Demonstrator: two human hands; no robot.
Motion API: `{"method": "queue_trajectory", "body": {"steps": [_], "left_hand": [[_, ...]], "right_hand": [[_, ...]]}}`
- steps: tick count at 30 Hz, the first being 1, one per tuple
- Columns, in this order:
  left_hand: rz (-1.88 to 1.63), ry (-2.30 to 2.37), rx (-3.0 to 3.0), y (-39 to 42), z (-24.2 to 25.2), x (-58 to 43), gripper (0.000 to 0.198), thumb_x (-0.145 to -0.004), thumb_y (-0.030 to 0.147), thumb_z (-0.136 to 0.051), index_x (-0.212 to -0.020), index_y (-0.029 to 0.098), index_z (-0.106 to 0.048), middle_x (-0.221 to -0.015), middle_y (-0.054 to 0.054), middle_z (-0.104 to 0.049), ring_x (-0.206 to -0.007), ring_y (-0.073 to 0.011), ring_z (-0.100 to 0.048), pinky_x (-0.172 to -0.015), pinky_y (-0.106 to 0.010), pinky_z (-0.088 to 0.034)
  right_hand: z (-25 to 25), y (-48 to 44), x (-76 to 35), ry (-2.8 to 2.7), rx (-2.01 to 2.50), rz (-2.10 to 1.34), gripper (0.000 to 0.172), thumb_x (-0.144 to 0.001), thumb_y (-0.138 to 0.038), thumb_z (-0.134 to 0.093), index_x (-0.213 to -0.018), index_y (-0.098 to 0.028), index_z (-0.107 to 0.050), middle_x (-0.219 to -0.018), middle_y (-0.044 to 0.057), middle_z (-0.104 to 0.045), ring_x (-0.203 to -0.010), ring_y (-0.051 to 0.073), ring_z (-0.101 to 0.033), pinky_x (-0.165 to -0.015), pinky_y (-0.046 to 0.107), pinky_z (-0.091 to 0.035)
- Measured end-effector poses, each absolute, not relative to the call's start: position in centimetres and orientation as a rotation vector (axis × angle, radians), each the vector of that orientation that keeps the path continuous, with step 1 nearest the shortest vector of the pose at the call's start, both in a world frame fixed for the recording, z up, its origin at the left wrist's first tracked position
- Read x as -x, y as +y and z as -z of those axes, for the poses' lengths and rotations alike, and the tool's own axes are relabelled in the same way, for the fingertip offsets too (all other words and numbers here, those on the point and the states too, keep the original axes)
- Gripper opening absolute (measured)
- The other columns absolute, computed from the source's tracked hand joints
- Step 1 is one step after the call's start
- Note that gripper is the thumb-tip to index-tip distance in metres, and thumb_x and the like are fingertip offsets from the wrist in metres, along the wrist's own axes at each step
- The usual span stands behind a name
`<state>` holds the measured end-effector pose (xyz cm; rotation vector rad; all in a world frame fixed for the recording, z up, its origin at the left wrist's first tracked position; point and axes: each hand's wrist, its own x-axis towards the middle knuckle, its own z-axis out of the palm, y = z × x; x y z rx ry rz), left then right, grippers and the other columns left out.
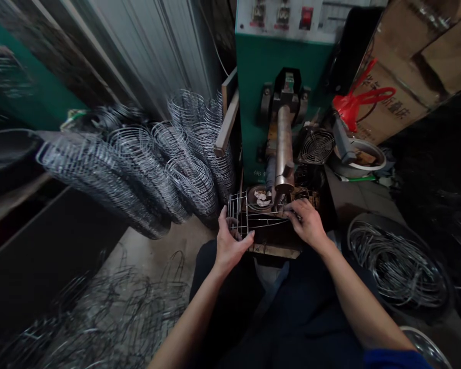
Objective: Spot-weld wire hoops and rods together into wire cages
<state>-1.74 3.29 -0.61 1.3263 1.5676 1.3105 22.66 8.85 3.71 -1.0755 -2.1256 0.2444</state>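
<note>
A small wire rack of thin metal rods lies across the front of a green machine. My left hand grips its left end, with the thumb and fingers around the rods. At the other end, my right hand pinches the wire close under the machine's metal cylinder. The tip below the cylinder is close to the right fingertips; whether it touches the wire I cannot tell. Behind the rack sits a round dish with whitish bits in it.
Stacks of wire rings stand at the left. Loose bent wires cover the floor at lower left. At right lies a basin of wire hoops, below a bowl, a red plastic bag and cardboard boxes. A metal bar juts out beside the machine.
</note>
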Motion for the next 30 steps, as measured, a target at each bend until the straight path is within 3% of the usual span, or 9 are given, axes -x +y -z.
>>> {"method": "queue_trajectory", "body": {"steps": [15, 20, 23, 28, 30], "left_hand": [[-1.3, 1.473, -1.395, 7.4, 1.6, 3.0, 0.104, -0.069, 0.036, -0.08, -0.154, 0.025, -0.022, -0.107, -0.003, -0.054, -0.053, -0.0035, -0.044, -0.049, -0.02, -0.044], [-1.311, 1.471, -1.445, 7.3, 1.3, 3.0, 0.102, -0.069, 0.032, -0.079, -0.153, 0.024, -0.023, -0.106, -0.002, -0.055, -0.054, -0.004, -0.043, -0.049, -0.02, -0.043], [-1.289, 1.491, -1.539, 5.9, -0.4, 3.2, 0.104, -0.069, 0.031, -0.078, -0.155, 0.025, -0.02, -0.103, -0.001, -0.056, -0.053, -0.0045, -0.044, -0.05, -0.021, -0.043], [-1.27, 1.656, -1.645, 2.1, -4.0, 8.3, 0.107, -0.067, 0.034, -0.081, -0.155, 0.022, -0.022, -0.109, -0.006, -0.063, -0.057, -0.0079, -0.051, -0.057, -0.025, -0.048], [-1.289, 1.869, -1.586, -0.4, -5.3, 13.4, 0.105, -0.067, 0.038, -0.082, -0.154, 0.021, -0.026, -0.112, -0.008, -0.065, -0.063, -0.0117, -0.057, -0.062, -0.028, -0.051]], "right_hand": [[-4.1, 10.8, -22.4, -2.129, 1.101, -0.251, 0.013, -0.099, -0.023, -0.053, -0.088, -0.021, -0.061, -0.086, 0.007, -0.065, -0.083, 0.025, -0.056, -0.078, 0.038, -0.044], [-4.2, 9.7, -23.7, -1.921, 1.195, -0.442, 0.018, -0.097, -0.036, -0.06, -0.1, -0.021, -0.07, -0.095, 0.005, -0.071, -0.087, 0.024, -0.063, -0.077, 0.034, -0.048], [-3.6, 8.5, -26.2, -1.726, 1.322, -0.53, 0.027, -0.095, -0.044, -0.06, -0.096, -0.019, -0.07, -0.089, 0.004, -0.071, -0.079, 0.021, -0.064, -0.072, 0.03, -0.048], [0.7, 5.7, -32.0, -1.684, 1.619, -0.517, 0.042, -0.086, -0.06, -0.057, -0.09, -0.02, -0.07, -0.09, 0.007, -0.072, -0.087, 0.028, -0.066, -0.078, 0.037, -0.049], [3.3, 5.2, -34.1, -1.732, 1.787, -0.533, 0.046, -0.082, -0.065, -0.055, -0.092, -0.023, -0.072, -0.091, 0.008, -0.072, -0.083, 0.03, -0.066, -0.073, 0.04, -0.049]]}}
